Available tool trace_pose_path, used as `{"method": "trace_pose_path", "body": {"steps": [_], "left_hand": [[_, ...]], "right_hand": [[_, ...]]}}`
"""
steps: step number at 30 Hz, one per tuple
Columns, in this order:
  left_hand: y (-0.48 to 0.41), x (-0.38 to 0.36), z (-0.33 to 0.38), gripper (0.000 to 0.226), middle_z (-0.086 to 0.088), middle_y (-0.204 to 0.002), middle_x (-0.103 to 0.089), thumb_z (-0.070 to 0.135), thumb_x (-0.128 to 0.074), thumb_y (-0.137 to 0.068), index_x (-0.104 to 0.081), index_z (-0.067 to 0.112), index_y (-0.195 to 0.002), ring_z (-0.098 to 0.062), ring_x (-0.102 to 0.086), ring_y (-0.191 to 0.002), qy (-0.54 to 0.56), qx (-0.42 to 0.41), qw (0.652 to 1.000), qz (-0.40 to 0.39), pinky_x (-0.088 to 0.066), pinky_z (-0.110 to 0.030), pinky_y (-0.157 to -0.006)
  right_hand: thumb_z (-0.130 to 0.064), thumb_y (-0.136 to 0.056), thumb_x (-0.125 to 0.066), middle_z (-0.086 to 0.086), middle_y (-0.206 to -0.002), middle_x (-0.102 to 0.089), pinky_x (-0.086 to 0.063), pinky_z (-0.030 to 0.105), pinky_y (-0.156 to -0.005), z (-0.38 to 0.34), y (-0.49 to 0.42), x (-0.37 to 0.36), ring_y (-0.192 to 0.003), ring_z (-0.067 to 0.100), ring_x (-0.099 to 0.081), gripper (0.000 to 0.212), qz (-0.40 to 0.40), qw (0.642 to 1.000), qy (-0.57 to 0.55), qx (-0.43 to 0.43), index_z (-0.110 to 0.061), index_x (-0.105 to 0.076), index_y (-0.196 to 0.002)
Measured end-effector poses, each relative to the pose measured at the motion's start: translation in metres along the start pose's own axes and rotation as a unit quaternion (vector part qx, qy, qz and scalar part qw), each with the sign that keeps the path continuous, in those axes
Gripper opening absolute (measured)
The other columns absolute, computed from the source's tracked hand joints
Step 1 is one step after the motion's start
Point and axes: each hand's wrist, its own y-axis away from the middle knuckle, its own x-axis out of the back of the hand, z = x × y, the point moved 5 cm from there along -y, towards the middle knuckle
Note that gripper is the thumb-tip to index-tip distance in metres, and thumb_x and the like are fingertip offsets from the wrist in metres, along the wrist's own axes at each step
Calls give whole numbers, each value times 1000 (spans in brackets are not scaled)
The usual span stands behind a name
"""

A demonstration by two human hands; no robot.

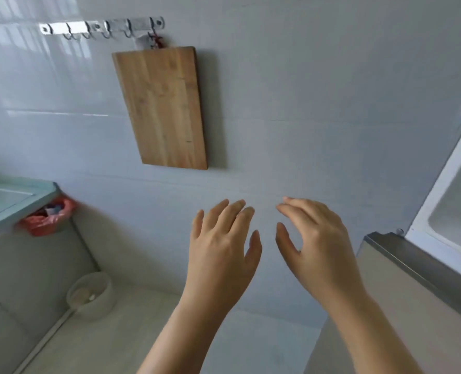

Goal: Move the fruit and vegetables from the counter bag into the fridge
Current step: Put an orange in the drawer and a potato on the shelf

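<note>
My left hand [222,247] and my right hand [315,238] are held up side by side in front of a white tiled wall, both empty with fingers apart. The fridge [413,268] stands at the right edge, its upper door [450,209] swung open with the white inner lining showing. A pale green counter [10,203] reaches in from the left edge. A red plastic bag [48,218] hangs at the counter's corner with some items inside. No fruit or vegetables show clearly.
A wooden cutting board [162,106] hangs on the wall from a metal hook rail [102,25]. A white round bin [91,294] sits on the floor below the counter, against the wall.
</note>
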Motion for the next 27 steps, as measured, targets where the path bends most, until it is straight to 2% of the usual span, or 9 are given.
{"method": "trace_pose_path", "body": {"steps": [7, 14, 20, 23, 27], "left_hand": [[62, 85, -98, 35, -5, -112, -66, 30, -46, -81, -65, 11, -104, -28, -58, -109, -92, 92, 991, 4, -45, -51, -90], [159, 206, -211, 37, -3, -110, -66, 32, -45, -79, -65, 12, -102, -28, -59, -107, -164, 191, 968, 11, -46, -54, -88], [247, 324, -299, 39, -3, -112, -65, 34, -43, -80, -64, 12, -105, -28, -59, -107, -248, 282, 926, 46, -41, -52, -92], [294, 374, -330, 39, -3, -113, -65, 34, -43, -80, -64, 12, -106, -28, -59, -107, -285, 327, 899, 64, -39, -51, -94], [347, 428, -358, 39, -5, -112, -65, 32, -45, -80, -65, 10, -105, -29, -60, -106, -328, 371, 865, 82, -39, -53, -93]], "right_hand": [[-29, -84, -41, 8, -104, -68, -46, 37, -85, -132, 3, -51, -97, 26, -63, 39, -42, 993, -76, 76, -6, -67, -103], [-29, -82, -43, 6, -105, -68, -46, 36, -84, -311, 26, -99, -97, 24, -62, 38, -85, 967, -185, 152, -9, -67, -103], [-28, -79, -44, 6, -105, -68, -39, 31, -87, -468, 52, -132, -99, 22, -58, 37, -105, 931, -271, 221, -9, -67, -101], [-29, -79, -44, 5, -106, -68, -45, 38, -88, -536, 68, -148, -101, 24, -60, 39, -127, 908, -314, 244, -10, -67, -102], [-31, -80, -43, 6, -108, -67, -46, 42, -88, -609, 86, -162, -101, 26, -60, 40, -150, 884, -356, 264, -10, -67, -103]]}}
